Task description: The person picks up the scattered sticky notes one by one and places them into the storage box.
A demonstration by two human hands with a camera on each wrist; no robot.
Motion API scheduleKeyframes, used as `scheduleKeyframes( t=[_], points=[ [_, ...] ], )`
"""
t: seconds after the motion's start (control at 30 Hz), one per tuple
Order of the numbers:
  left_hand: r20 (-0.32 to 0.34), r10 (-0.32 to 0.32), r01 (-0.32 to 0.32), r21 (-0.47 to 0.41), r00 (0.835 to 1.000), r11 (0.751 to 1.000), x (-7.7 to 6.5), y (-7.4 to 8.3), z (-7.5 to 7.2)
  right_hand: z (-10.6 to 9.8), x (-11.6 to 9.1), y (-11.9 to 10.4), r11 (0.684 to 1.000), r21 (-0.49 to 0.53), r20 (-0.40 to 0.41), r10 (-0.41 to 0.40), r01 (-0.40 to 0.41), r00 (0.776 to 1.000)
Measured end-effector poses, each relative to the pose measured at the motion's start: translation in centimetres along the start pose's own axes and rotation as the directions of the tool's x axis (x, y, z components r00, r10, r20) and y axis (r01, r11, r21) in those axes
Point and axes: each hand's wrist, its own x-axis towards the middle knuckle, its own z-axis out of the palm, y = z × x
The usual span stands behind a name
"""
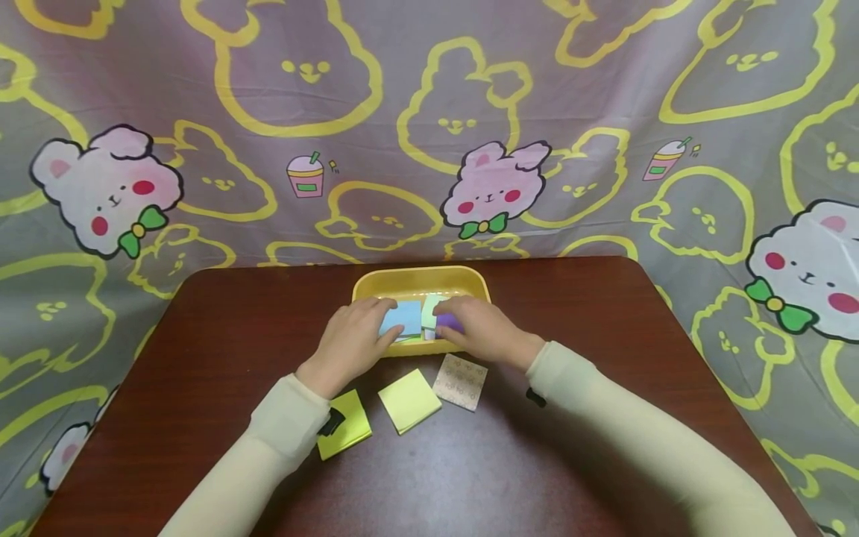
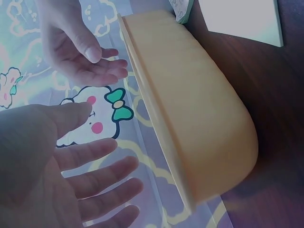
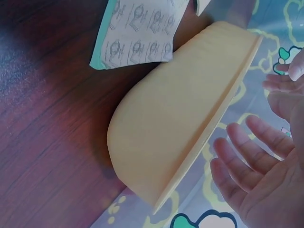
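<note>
A yellow plastic basin (image 1: 423,282) stands near the table's back edge, holding a blue sticky note pad (image 1: 406,317), a pale green pad (image 1: 430,307) and a purple pad (image 1: 448,322). Over its left side is my left hand (image 1: 347,339), fingers spread and apart in the left wrist view, with nothing between them. My right hand (image 1: 486,328) hovers at the right side, above the purple pad. In the right wrist view its fingers are loosely extended beyond the basin's rim (image 3: 209,126) and grip nothing. The hands partly hide the basin's contents.
In front of the basin lie a pale yellow pad (image 1: 411,400), a brighter yellow pad (image 1: 352,436) partly behind the left wrist, and a pad with a printed backing (image 1: 461,382). A cartoon-patterned curtain (image 1: 403,97) hangs behind the brown table (image 1: 570,447).
</note>
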Motion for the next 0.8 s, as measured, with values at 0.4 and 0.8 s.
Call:
scheduleKeyframes(
  t=[0.4, 0.8],
  points=[
    [0.001, -0.029, 0.029, -0.012, 1.000, 1.000, -1.0, -0.4, -0.5, 0.6, -0.3, -0.9, 0.998, -0.011, -0.008, -0.063, 0.063, 0.998],
    [-0.006, -0.048, 0.048, -0.019, 0.999, 0.999, -2.1, -0.8, -0.7, 0.9, -0.5, -2.2, 0.997, -0.017, -0.006, -0.079, 0.079, 0.997]
  ],
)
